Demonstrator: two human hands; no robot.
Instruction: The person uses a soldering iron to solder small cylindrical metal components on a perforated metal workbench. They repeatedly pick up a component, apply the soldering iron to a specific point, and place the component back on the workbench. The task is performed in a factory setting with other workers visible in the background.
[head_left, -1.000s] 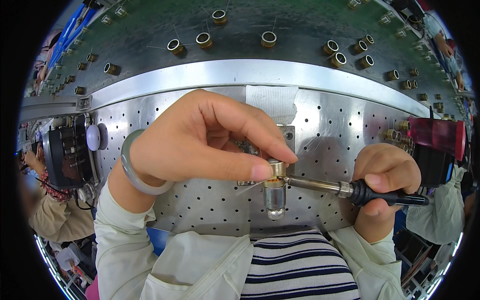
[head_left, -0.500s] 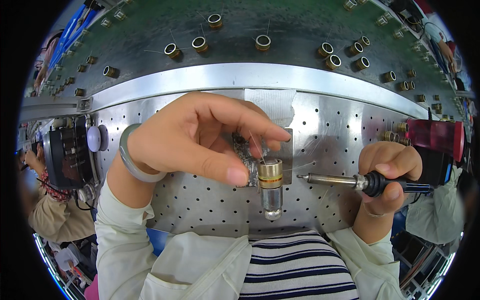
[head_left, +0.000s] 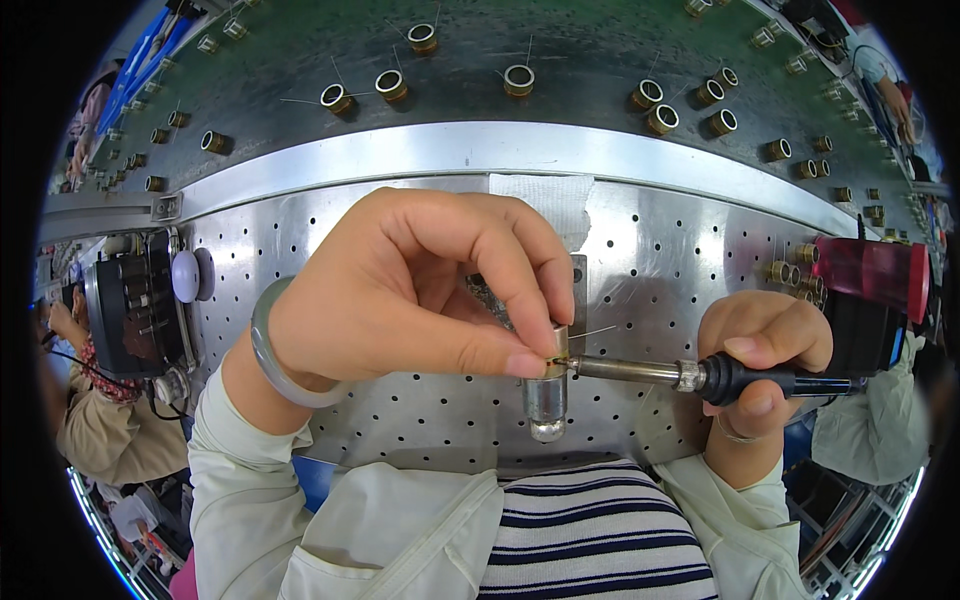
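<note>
A small brass-coloured ring-shaped coil (head_left: 561,343) sits on an upright-looking metal post (head_left: 545,398) with a rounded, shiny end. My left hand (head_left: 410,290) has thumb and forefinger closed on the coil's left side, covering much of it; any wire in the pinch is hidden. In my right hand (head_left: 770,345) is a soldering iron (head_left: 640,371), held by its black handle. Its tip meets the coil's right side close to my left fingertips. One thin wire (head_left: 597,332) sticks out to the right above the iron.
A perforated metal plate (head_left: 400,420) lies below, with a white cloth strip (head_left: 545,205) at its back. Beyond a metal rail (head_left: 460,150), several coils (head_left: 519,80) stand on a dark green surface. A red translucent box (head_left: 870,275) stands right, a black device (head_left: 135,305) left.
My left hand has moved right, and its open fingers have closed onto the coil. The soldering iron has shifted left, its tip now against the coil.
</note>
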